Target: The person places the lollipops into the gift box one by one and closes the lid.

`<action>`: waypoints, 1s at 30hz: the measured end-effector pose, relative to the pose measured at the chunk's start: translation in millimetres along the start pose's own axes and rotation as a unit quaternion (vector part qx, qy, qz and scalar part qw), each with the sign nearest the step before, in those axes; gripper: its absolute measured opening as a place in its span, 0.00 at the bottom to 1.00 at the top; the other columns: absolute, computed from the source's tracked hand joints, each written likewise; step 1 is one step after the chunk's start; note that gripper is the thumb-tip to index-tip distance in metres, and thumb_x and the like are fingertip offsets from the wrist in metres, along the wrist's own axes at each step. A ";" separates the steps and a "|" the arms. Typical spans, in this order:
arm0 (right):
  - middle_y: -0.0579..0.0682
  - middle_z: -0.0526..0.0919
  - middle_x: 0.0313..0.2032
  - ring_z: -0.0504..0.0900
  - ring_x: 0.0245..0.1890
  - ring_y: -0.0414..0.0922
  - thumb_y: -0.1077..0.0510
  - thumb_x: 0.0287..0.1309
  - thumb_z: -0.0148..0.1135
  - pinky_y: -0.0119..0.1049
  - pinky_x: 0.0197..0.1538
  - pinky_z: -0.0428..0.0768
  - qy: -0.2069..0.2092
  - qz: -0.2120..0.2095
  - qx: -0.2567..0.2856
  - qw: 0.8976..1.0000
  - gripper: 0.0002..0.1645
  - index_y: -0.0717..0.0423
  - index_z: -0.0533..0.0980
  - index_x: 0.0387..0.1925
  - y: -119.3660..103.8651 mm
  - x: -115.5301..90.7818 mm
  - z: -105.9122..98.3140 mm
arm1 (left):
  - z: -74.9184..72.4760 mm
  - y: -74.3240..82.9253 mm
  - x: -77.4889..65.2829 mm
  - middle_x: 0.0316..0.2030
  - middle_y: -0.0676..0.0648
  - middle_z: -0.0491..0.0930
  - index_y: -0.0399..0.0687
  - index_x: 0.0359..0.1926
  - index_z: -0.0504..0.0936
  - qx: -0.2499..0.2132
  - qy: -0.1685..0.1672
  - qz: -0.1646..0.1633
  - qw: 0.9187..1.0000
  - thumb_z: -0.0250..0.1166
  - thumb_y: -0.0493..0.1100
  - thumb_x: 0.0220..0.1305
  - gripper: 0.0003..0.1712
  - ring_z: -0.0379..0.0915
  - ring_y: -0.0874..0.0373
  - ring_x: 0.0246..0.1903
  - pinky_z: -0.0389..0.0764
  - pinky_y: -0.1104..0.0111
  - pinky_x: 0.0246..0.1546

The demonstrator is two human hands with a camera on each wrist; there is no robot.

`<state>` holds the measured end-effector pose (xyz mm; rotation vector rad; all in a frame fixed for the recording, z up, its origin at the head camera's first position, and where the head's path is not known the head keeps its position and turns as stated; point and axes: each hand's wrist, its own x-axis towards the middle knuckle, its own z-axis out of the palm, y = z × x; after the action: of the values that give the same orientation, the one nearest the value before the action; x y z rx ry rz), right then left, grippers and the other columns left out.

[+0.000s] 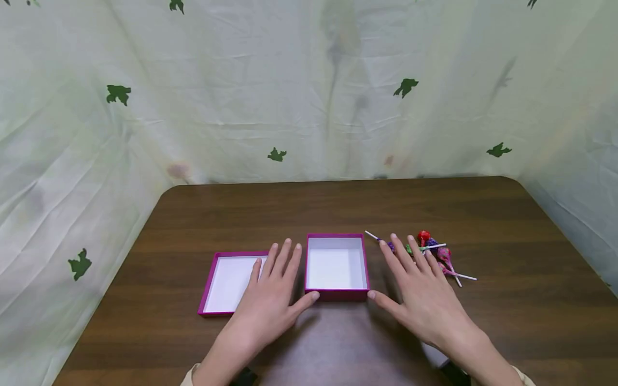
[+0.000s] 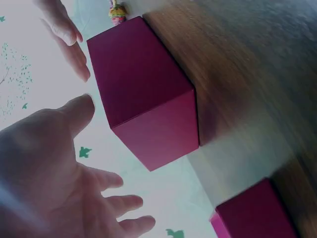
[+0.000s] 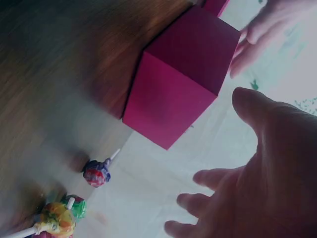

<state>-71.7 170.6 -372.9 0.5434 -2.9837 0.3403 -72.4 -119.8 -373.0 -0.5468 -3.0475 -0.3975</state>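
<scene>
A magenta box [image 1: 336, 295] with a white inside stands uncovered at the middle of the table. My left hand [image 1: 269, 300] hovers at its left side, fingers spread and straight, over the right part of the box lid [image 1: 229, 279], which lies white side up. On the other side, my right hand [image 1: 427, 300] is spread too, its thumb tip near the box's front right corner. Its fingers overlap a loose pile of wrapped lollipops [image 1: 444, 254], hiding some of them. Both wrist views show the box [image 2: 143, 74] beside spread fingers, with nothing held.
The brown wooden table [image 1: 338, 206] has rounded far corners. Behind it and along both sides hangs a pale cloth [image 1: 217, 96] with green leaf shapes. One lollipop [image 3: 96, 172] lies between the box and the rest of the pile.
</scene>
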 end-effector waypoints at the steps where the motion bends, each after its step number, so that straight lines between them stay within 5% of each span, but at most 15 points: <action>1: 0.47 0.43 0.77 0.35 0.76 0.52 0.21 0.60 0.44 0.57 0.71 0.42 0.004 -0.003 -0.001 1.000 0.55 0.46 0.48 0.78 0.7 -0.1 -0.5 | 0.0 0.9 1.1 0.77 0.43 0.43 0.46 0.77 0.48 -0.015 0.001 0.001 1.000 0.52 0.70 0.67 0.50 0.36 0.45 0.75 0.48 0.44 0.68; 8: 0.48 0.50 0.76 0.44 0.76 0.53 0.28 0.61 0.53 0.50 0.72 0.43 0.079 -0.050 -0.008 0.996 0.50 0.45 0.54 0.77 4.6 -0.2 -2.6 | -0.4 9.5 10.9 0.77 0.52 0.44 0.50 0.77 0.51 -0.187 0.013 -0.009 0.982 0.58 0.57 0.71 0.43 0.46 0.53 0.73 0.60 0.51 0.66; 20: 0.45 0.62 0.72 0.61 0.70 0.52 0.38 0.60 0.61 0.59 0.63 0.62 0.157 -0.100 0.044 0.982 0.42 0.45 0.64 0.72 10.8 -0.9 -7.9 | 10.5 -3.1 22.1 0.73 0.47 0.56 0.48 0.74 0.59 -0.339 -0.031 -0.045 0.939 0.67 0.44 0.64 0.42 0.68 0.47 0.63 0.70 0.52 0.59; 26: 0.48 0.71 0.66 0.74 0.60 0.48 0.41 0.67 0.55 0.39 0.63 0.66 0.210 -0.187 0.114 0.953 0.31 0.52 0.72 0.65 20.8 4.9 -10.1 | 11.3 -7.2 20.8 0.71 0.52 0.59 0.53 0.74 0.61 -0.369 -0.043 -0.060 0.926 0.66 0.42 0.64 0.39 0.72 0.48 0.59 0.71 0.50 0.58; 30: 0.49 0.75 0.60 0.76 0.57 0.45 0.51 0.65 0.61 0.25 0.60 0.67 0.187 -0.224 0.181 0.939 0.24 0.53 0.75 0.60 33.4 13.1 -13.7 | 10.1 -7.7 20.2 0.70 0.52 0.61 0.53 0.73 0.62 -0.376 -0.045 -0.065 0.923 0.66 0.41 0.64 0.39 0.73 0.48 0.58 0.70 0.50 0.58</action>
<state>-95.2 199.8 -364.7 1.0333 -2.3507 0.8430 -93.7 -117.4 -383.3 -0.3646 -2.9242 -1.6121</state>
